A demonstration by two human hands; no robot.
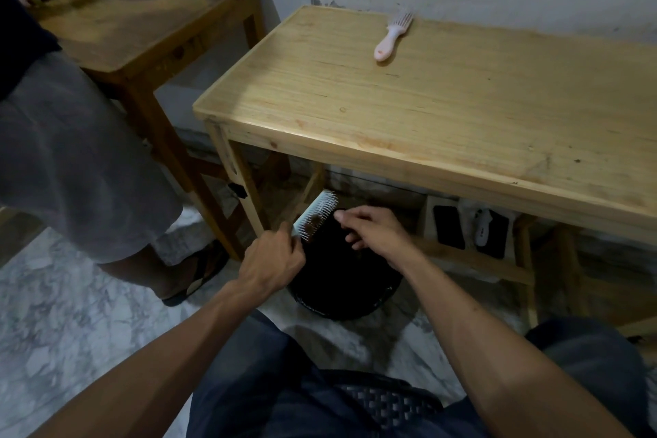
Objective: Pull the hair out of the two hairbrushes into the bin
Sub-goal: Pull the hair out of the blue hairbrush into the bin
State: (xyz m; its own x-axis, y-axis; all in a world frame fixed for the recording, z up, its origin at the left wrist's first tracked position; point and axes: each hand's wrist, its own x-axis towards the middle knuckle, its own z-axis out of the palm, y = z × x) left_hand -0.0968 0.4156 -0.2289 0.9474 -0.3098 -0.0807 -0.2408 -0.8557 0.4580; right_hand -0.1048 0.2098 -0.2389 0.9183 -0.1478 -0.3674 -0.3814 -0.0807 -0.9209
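My left hand [272,261] grips the handle of a light blue hairbrush [313,212], held tilted over a black bin [341,295] on the floor. Dark brownish hair sits among the bristles near the brush's lower half. My right hand [369,229] hovers right of the brush, fingers curled with the fingertips at the bristles; I cannot tell whether they pinch any hair. A second brush, pink and white [393,37], lies on the light wooden table [444,110] near its far edge.
A person in grey shorts and a sandal [71,160] stands at the left. A darker wooden table [135,21] behind holds blue and pink boxes. Under the light table, a low shelf [473,252] carries dark objects. I sit on a woven chair [387,398].
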